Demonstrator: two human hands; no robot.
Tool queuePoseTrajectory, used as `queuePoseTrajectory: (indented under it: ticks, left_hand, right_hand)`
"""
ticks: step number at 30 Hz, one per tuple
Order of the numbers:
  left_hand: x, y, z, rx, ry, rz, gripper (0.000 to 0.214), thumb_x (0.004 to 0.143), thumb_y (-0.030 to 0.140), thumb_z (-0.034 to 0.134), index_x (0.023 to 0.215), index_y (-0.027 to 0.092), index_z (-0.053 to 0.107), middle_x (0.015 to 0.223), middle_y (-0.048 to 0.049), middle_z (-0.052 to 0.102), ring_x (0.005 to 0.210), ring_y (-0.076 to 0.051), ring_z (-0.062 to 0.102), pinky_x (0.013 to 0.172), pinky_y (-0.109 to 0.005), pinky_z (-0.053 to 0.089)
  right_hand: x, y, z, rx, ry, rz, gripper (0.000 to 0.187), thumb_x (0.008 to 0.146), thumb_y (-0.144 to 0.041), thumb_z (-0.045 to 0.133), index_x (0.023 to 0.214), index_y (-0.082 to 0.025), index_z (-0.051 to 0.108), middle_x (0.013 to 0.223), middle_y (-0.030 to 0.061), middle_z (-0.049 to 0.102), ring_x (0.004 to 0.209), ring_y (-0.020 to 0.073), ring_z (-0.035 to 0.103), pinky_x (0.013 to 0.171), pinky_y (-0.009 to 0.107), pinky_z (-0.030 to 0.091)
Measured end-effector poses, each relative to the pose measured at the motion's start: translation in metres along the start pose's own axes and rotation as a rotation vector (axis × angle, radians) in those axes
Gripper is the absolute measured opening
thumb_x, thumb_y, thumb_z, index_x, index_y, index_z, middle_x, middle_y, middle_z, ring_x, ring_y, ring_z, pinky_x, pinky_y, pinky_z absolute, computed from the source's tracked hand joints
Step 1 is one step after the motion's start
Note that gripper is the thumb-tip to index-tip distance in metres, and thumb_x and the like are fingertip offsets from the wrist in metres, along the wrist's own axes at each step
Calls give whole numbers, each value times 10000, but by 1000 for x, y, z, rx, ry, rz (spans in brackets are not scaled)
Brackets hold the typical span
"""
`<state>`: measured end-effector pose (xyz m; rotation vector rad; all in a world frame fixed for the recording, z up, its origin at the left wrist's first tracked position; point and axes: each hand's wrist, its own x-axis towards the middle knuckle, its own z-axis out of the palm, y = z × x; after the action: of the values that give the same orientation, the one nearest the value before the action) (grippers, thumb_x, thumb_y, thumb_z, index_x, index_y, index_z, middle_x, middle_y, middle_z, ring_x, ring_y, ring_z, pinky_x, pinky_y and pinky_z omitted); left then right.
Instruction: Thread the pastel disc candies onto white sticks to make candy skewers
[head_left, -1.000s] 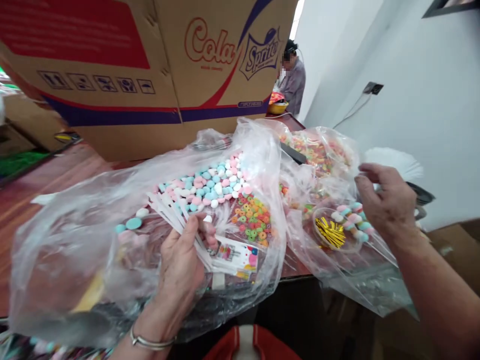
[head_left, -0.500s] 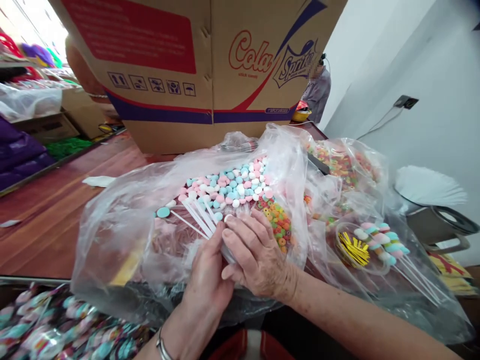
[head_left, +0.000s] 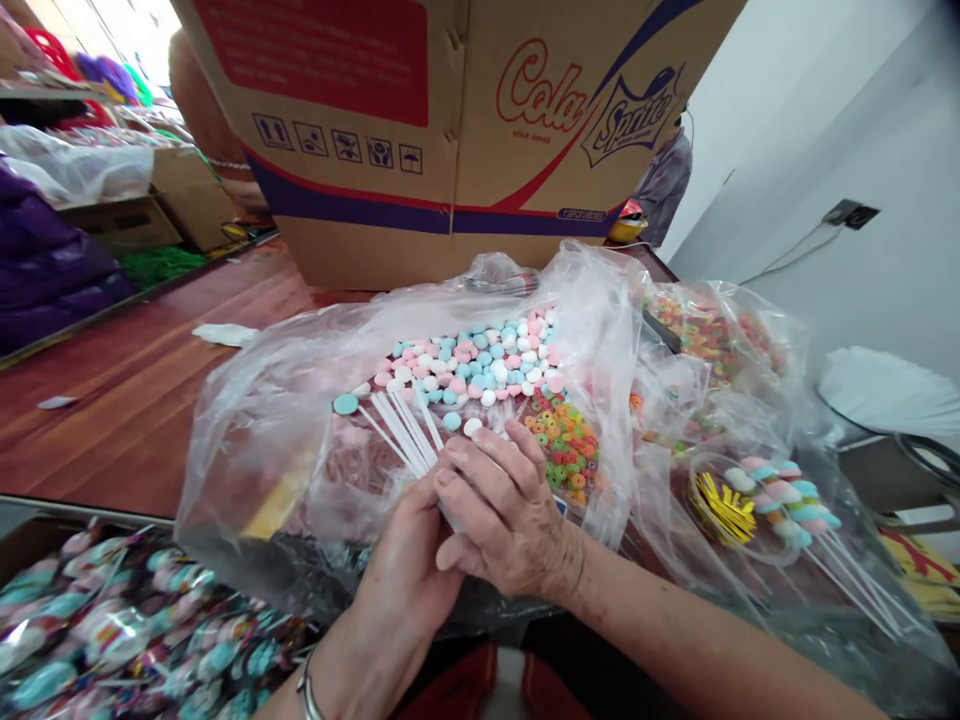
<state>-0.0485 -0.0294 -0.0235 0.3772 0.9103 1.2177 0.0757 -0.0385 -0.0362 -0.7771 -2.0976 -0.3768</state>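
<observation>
Between my two palms is a bundle of several thin white lollipop sticks point(head_left: 406, 428), their free ends fanning up and to the left. My left hand point(head_left: 411, 555) is closed around the bundle from below and the left. My right hand point(head_left: 504, 515) presses over it, fingers bent and wrapped across the left hand. The lower part of the bundle is hidden by the hands. Just beyond lie pink, white and blue round candies point(head_left: 480, 365) on a clear plastic sheet point(head_left: 255, 420). Orange, green and red ring candies point(head_left: 566, 440) lie right of the fingertips.
A large cardboard box point(head_left: 450, 130) stands behind. At right are yellow twist ties point(head_left: 724, 508) in a round container, finished candy skewers point(head_left: 795, 495) and a grey jug point(head_left: 885, 470). Wrapped candies point(head_left: 127, 620) fill a box at lower left. Another person point(head_left: 667, 180) is behind.
The view has shifted, so the scene sits farther right. My hands stay clasped around the sticks, with the right fingers slightly moved over them.
</observation>
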Motion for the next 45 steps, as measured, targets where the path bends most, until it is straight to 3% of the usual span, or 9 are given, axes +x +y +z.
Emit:
queuePoseTrajectory:
  ticks: [2,5,9,14,21,27,32,39,45]
  left_hand:
    - [-1,3,-2,-27,-48,-7,193,671,272,840,708,148,698,593,3,619,470,-83,519,427,-178,460]
    - [0,9,-11,61,-84,-46,302,713,376,849,809,121,720,528,23,589,357,-19,334,326,-121,252]
    - [1,11,-23,168,-80,-73,404,731,489,807,855,119,698,512,1,622,309,-21,312,311,-123,196]
    - [3,12,-32,272,-39,8,387,757,482,759,869,124,659,528,-27,665,280,-43,357,297,-138,205]
    - [4,13,-34,332,56,140,332,727,401,761,884,165,588,588,-25,711,262,-50,378,284,-135,186]
    - [1,14,-36,325,101,150,356,696,401,782,902,164,615,545,-3,681,267,-55,387,291,-141,214]
    - [0,14,-38,323,108,146,349,681,400,791,867,152,631,541,8,664,273,-47,376,297,-144,212]
    - [1,9,-36,329,75,143,297,687,363,782,820,143,634,578,5,661,291,-36,369,307,-145,189]
    - [6,6,-36,302,87,106,335,674,398,792,814,139,632,514,20,622,293,-22,311,317,-145,178]
  right_hand:
    - [7,12,-1,110,23,65,475,1023,-417,450,1408,-141,474,1322,166,648,1320,302,538,1144,540,422]
    - [20,37,2,183,-66,371,320,1023,-267,415,1273,-145,574,1196,143,684,1166,241,615,1026,415,500]
    - [35,65,23,106,-525,695,227,997,-233,449,1018,-187,671,1016,90,713,974,225,651,893,351,504]
    - [42,69,41,-40,-913,685,207,959,-229,514,1056,-191,693,1135,130,679,1035,274,652,814,346,490]
    - [43,78,48,36,-659,575,281,958,-121,464,1158,-180,653,1122,103,665,1017,221,633,874,313,504]
    - [39,74,70,44,-773,278,227,969,-70,487,1091,-144,663,1080,118,657,1045,225,607,918,311,487]
    - [28,77,66,57,-789,135,193,967,-88,548,1096,-139,682,1069,117,680,1072,230,611,949,317,473]
    - [19,98,49,129,-805,213,294,952,-69,502,1164,-145,690,1121,119,714,1078,221,637,1007,361,475]
    - [22,101,44,266,-598,508,300,949,-152,511,1179,-194,698,1184,87,723,1094,203,651,985,360,484]
